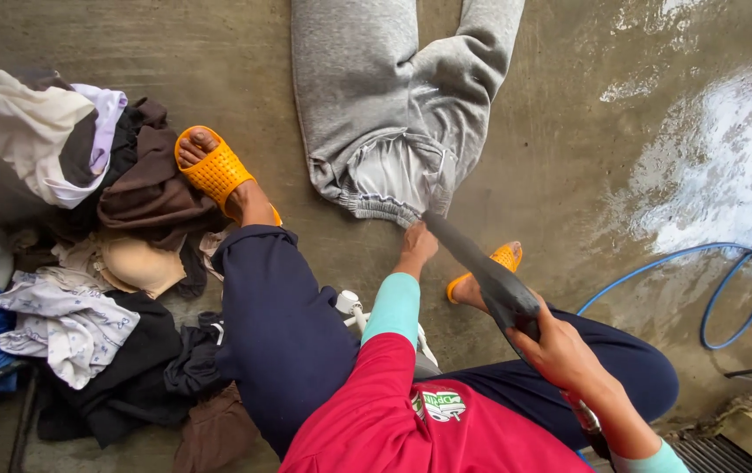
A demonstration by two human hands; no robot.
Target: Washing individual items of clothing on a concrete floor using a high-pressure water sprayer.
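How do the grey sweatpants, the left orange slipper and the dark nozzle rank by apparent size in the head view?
1. grey sweatpants, clearly largest.
2. dark nozzle, held by the right hand; nearer the camera, so unsure.
3. left orange slipper.

Grey sweatpants (393,105): the upper part is running off the far edge, so the waist is not showing. Dark hose nozzle (481,271): its tip is blurring against the trouser cuff, and whether the two are touching cannot be told. Right hand (560,350): the palm is hiding the grip. Left hand (417,243): its fingers are lying out of sight. Clothes pile (69,254): the left edge is cutting it off. Blue hose (726,280): the right edge is cropping it.
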